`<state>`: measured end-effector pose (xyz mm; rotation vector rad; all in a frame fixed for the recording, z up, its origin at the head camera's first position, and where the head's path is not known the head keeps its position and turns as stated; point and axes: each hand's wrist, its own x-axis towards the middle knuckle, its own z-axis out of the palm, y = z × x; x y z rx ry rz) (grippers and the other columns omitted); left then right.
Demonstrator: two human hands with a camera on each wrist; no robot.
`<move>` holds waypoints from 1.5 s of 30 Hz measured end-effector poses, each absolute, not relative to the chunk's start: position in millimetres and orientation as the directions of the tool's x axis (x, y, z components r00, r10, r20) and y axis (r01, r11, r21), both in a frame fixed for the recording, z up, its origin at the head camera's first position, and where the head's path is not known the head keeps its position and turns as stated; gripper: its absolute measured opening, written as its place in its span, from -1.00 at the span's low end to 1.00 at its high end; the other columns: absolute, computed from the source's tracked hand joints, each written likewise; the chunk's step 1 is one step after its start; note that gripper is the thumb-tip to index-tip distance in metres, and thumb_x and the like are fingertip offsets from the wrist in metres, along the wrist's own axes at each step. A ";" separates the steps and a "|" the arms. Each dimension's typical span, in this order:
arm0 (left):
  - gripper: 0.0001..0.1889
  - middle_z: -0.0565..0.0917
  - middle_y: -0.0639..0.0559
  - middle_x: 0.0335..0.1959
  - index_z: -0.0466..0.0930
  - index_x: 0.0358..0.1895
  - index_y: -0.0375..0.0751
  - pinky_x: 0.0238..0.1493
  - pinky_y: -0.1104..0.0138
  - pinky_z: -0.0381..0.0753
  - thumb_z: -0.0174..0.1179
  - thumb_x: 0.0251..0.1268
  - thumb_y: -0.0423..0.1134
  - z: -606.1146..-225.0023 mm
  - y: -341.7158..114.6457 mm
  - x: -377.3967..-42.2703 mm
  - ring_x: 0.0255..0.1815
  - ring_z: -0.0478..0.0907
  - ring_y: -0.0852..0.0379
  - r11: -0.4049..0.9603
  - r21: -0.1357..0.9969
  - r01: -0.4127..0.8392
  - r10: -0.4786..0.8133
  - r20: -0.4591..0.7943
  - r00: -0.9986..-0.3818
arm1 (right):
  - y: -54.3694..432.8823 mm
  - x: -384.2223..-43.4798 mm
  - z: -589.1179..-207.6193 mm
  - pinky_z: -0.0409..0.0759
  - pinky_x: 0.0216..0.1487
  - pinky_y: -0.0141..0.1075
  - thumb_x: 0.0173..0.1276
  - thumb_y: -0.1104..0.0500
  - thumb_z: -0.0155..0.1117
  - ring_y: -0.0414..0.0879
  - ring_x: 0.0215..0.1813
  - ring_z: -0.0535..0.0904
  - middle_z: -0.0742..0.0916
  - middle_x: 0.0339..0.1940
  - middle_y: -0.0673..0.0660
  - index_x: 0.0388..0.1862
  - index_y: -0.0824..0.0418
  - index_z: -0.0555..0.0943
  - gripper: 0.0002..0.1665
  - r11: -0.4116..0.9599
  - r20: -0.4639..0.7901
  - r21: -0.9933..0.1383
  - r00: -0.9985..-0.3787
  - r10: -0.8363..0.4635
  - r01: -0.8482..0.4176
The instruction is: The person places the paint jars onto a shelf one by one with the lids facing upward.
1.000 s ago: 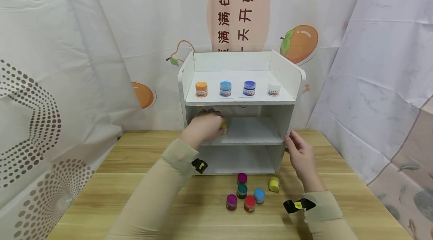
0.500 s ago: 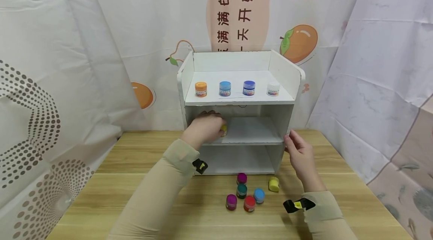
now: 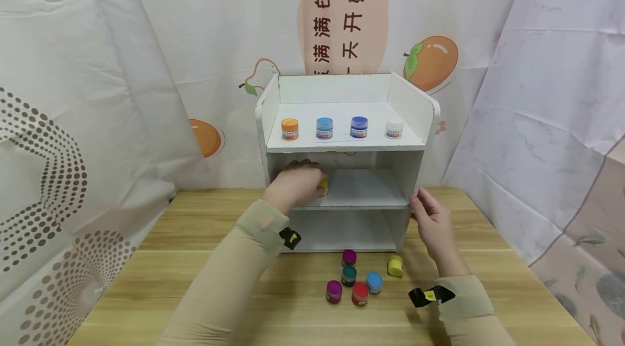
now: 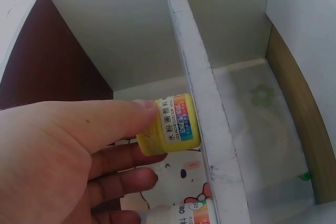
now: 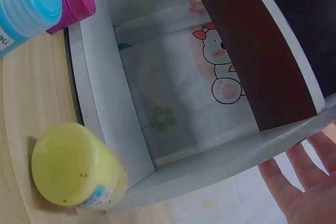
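Note:
On the middle level of a white shelf unit (image 3: 342,148), my left hand (image 3: 295,183) pinches a yellow gouache paint jar (image 4: 170,125) between thumb and fingers. The jar's base touches the shelf board in the left wrist view. A white-labelled paint jar (image 4: 181,213) stands beside it under my lower fingers; in the head view my hand hides it. My right hand (image 3: 434,224) rests with its fingertips against the unit's right side panel. In the right wrist view its fingers (image 5: 304,166) lie fairly straight along the outside of that panel.
On the top board stand an orange jar (image 3: 290,129), a light blue jar (image 3: 324,128), a dark blue jar (image 3: 358,127) and a white jar (image 3: 394,127). Several jars, including a red one (image 3: 360,294) and a yellow one (image 3: 395,266), are on the wooden table (image 3: 195,226) before the unit.
The yellow jar in my left hand shifts very slightly on the middle board. My right hand stays at the side panel.

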<state>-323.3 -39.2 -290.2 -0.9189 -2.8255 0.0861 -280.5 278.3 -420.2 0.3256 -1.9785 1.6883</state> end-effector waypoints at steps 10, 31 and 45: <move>-0.80 0.55 0.16 -0.39 0.58 -0.41 0.05 -0.03 0.14 0.46 0.26 0.43 -0.08 -289.8 -40.3 -323.0 -0.29 0.46 0.10 0.812 -0.081 0.577 0.583 0.124 -0.803 | 277.1 -279.2 -418.7 0.64 -0.05 -0.45 0.62 0.18 0.11 -0.33 0.03 0.62 0.68 0.06 -0.09 0.46 0.44 0.37 -0.44 0.193 0.518 -0.850 -0.842 0.150 -0.489; -0.80 0.63 0.16 -0.09 0.67 0.00 0.01 0.01 0.16 0.53 0.27 0.43 -0.06 -285.0 -50.5 -319.1 -0.17 0.52 0.14 0.795 -0.021 0.607 0.599 0.190 -0.778 | 277.6 -278.7 -419.4 0.63 -0.05 -0.47 0.61 0.18 0.12 -0.35 0.03 0.62 0.67 0.14 0.13 0.47 0.42 0.37 -0.43 0.222 0.505 -0.856 -0.848 0.162 -0.468; -0.72 0.69 0.04 -0.05 0.72 0.05 -0.11 0.01 0.15 0.60 0.37 0.35 -0.13 -292.4 -68.8 -294.4 -0.07 0.60 0.09 0.646 -0.021 0.763 0.677 0.477 -0.560 | 279.3 -280.3 -421.2 0.63 -0.04 -0.47 0.63 0.13 0.10 -0.34 0.06 0.61 0.67 0.13 -0.01 0.48 0.39 0.37 -0.43 0.231 0.512 -0.850 -0.845 0.153 -0.474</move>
